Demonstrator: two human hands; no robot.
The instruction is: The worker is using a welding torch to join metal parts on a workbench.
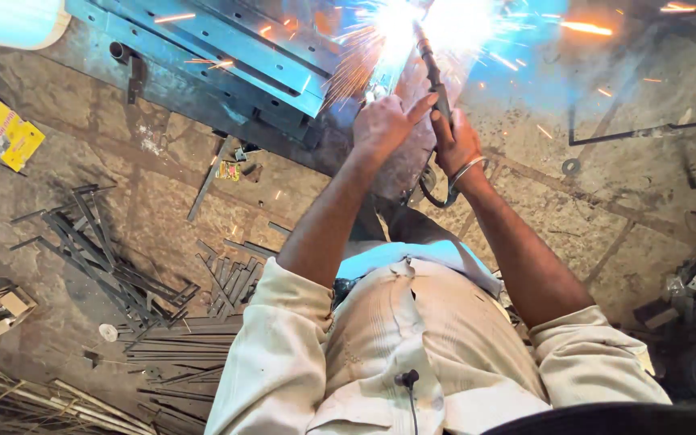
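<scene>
Right hand (454,143) gripping welding torch (432,76) (sparking), left hand (384,122) steadying

Both arms outstretched; right grip (454,141) closed, left grip (384,125) seemingly loose.

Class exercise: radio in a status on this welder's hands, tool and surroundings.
Right hand gripping welding holder; left hand steadying beside it. Arc sparking on blue steel frame. Scrap metal strips on floor, left.

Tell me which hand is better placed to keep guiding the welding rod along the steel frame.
Right. The right hand is wrapped around the electrode holder, whose tip meets the blue steel frame at the arc. The left hand only rests beside it, fingers touching the holder, likely steadying.
</scene>
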